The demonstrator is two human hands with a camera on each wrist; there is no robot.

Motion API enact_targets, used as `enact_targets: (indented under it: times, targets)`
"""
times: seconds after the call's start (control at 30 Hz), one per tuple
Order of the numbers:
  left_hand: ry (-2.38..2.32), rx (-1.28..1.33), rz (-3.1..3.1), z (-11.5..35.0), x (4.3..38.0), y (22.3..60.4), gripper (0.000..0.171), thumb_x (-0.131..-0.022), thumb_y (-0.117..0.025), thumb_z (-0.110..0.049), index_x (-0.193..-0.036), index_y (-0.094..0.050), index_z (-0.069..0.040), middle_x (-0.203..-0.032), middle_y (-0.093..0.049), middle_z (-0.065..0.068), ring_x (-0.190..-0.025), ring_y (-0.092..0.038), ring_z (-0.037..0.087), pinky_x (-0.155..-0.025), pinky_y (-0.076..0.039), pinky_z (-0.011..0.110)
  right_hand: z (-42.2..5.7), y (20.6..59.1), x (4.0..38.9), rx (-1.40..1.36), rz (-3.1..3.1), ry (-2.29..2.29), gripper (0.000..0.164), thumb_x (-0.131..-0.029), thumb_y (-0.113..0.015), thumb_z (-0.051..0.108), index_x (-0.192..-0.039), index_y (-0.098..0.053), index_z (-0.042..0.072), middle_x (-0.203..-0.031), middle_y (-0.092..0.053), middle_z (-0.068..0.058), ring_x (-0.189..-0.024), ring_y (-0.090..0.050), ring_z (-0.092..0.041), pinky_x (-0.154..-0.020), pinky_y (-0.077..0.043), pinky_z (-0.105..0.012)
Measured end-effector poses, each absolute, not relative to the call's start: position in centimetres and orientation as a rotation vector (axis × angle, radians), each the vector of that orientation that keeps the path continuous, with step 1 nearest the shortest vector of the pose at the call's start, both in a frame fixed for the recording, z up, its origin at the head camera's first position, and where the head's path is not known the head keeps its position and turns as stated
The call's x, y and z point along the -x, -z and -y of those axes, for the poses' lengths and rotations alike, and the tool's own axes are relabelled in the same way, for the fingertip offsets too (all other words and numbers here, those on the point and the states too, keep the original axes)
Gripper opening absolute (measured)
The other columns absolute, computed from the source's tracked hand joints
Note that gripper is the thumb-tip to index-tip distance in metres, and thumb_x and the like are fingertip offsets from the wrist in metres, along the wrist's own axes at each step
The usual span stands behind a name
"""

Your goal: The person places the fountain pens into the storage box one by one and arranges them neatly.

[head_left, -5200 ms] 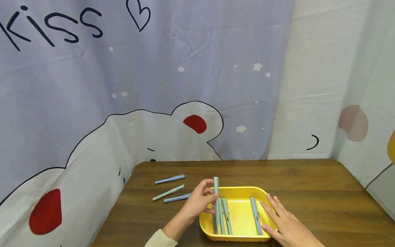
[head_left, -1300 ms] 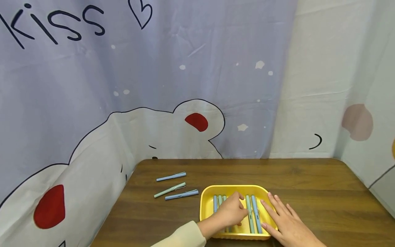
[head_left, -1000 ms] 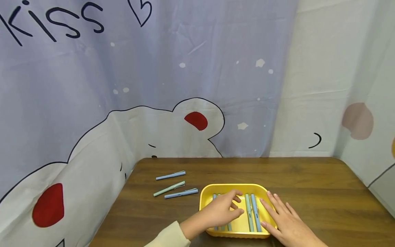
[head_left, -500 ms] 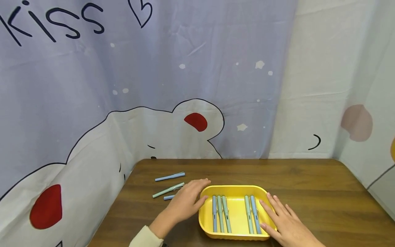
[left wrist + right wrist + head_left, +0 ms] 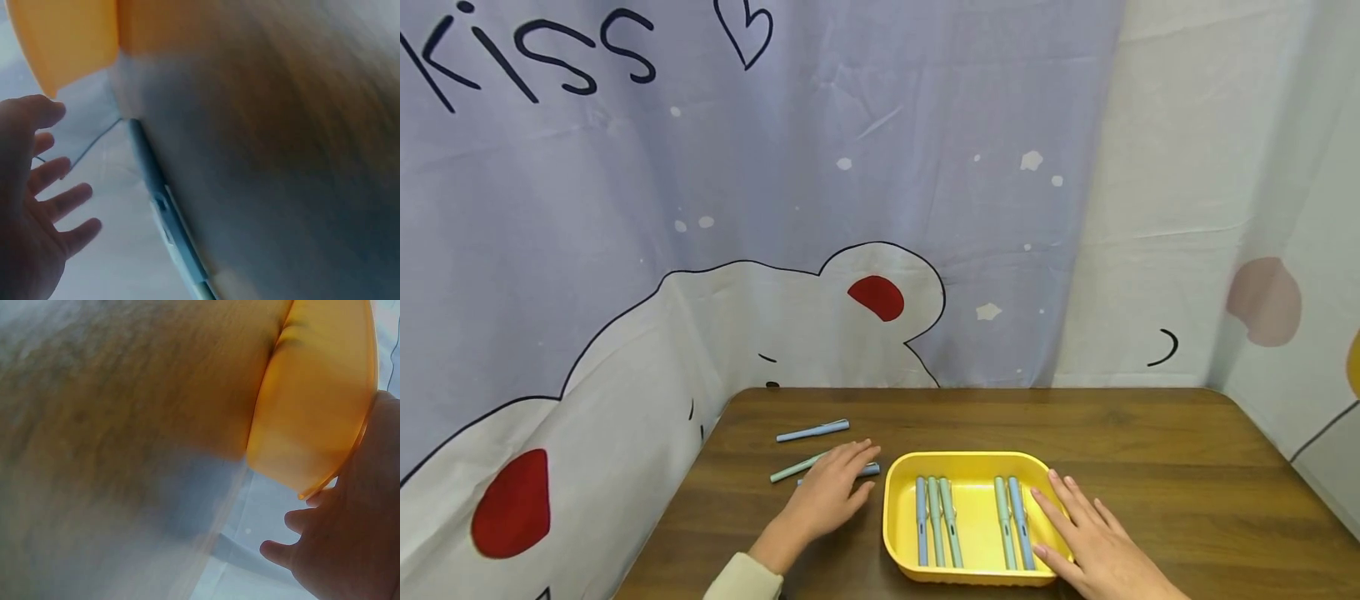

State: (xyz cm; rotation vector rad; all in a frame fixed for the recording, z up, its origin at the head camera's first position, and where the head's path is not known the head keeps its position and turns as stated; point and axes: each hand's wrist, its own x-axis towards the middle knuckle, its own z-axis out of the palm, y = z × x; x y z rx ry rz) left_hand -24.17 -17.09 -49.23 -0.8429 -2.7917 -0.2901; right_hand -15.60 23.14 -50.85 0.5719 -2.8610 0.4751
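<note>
My left hand (image 5: 827,496) hovers over the table's loose pens, holding nothing, its fingers spread apart in the left wrist view. It partly covers a green pen (image 5: 793,469) and a blue pen (image 5: 870,470). Farther back lies another blue pen (image 5: 812,431). Fingers of my right hand (image 5: 1101,542) rest on the right rim of a yellow tray (image 5: 977,575). Inside, a blue pen (image 5: 922,521) and two green pens (image 5: 936,521) line the left side. A green pen (image 5: 1004,521) and a blue pen (image 5: 1022,521) lie side by side toward the right.
The brown wooden table (image 5: 1150,450) extends behind and to the right of the tray. A printed curtain (image 5: 1000,208) hangs along its back and sides.
The green pen that my left hand held now lies beside the blue pen at the tray's right. My left hand has left the tray, moving left over the loose pens. My right hand stayed put.
</note>
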Motion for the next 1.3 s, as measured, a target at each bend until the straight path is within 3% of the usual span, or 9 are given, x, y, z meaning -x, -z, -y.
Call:
enact_targets:
  times: [0.23,0.73,1.03,1.3]
  targets:
    - [0.291,0.783,2.923,17.8,24.6,50.2,0.051,-0.100,-0.065,-0.030,-0.148,-0.053,-0.020,-0.149,-0.052,0.012,-0.136,-0.049,0.037,-0.108,-0.043,0.058,-23.2,50.8,15.6,-0.576,2.872,-0.505,0.067,-0.098,-0.061,0.052,-0.153,-0.046,0.017,-0.161,-0.036,-0.017,-0.145,-0.036,-0.043,-0.106,-0.036,-0.067]
    - [0.206,0.703,3.057,17.6,25.2,51.7,0.055,-0.101,-0.062,-0.037,-0.153,-0.047,-0.024,-0.153,-0.048,0.012,-0.138,-0.047,0.039,-0.103,-0.045,0.062,-23.3,50.9,15.7,-0.580,2.857,-0.492,0.067,-0.098,-0.061,0.051,-0.153,-0.047,0.016,-0.160,-0.036,-0.017,-0.144,-0.037,-0.043,-0.106,-0.037,-0.066]
    - [0.213,0.676,3.061,17.8,25.7,52.1,0.050,-0.102,-0.061,-0.033,-0.149,-0.051,-0.022,-0.146,-0.055,0.013,-0.134,-0.050,0.038,-0.103,-0.045,0.062,-23.3,51.0,15.7,-0.584,2.857,-0.494,0.066,-0.098,-0.062,0.051,-0.152,-0.048,0.015,-0.160,-0.037,-0.017,-0.143,-0.038,-0.043,-0.105,-0.038,-0.066]
    - [0.140,0.725,2.962,17.8,25.8,51.5,0.042,-0.099,-0.065,-0.016,-0.140,-0.061,-0.022,-0.125,-0.065,0.009,-0.120,-0.060,0.035,-0.085,-0.057,0.051,-23.2,51.1,15.7,-0.600,2.826,-0.489,0.066,-0.098,-0.063,0.048,-0.152,-0.048,0.015,-0.159,-0.038,-0.017,-0.142,-0.040,-0.043,-0.103,-0.040,-0.066]
